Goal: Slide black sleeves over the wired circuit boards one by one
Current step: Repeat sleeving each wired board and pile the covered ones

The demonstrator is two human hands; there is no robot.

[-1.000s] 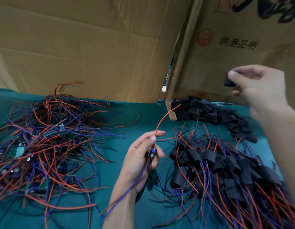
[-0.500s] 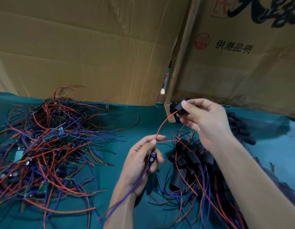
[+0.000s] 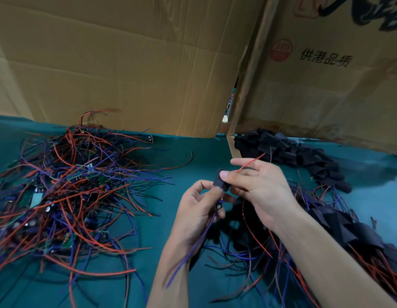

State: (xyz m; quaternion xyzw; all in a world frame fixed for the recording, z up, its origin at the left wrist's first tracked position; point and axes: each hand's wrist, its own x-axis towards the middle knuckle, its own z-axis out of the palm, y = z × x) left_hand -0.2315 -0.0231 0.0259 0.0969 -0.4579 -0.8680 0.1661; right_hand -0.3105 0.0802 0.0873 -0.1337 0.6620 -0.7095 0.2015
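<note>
Sleeve [image 3: 220,182] was pinched in right hand [image 3: 257,192], just above left hand [image 3: 198,211], which gripped the board [image 3: 219,206] w/ red wire [image 3: 250,162] thru sleeve. Best approach, imo: keep wires taut & straight, ease sleeve down w/o snagging board's corners.
</note>
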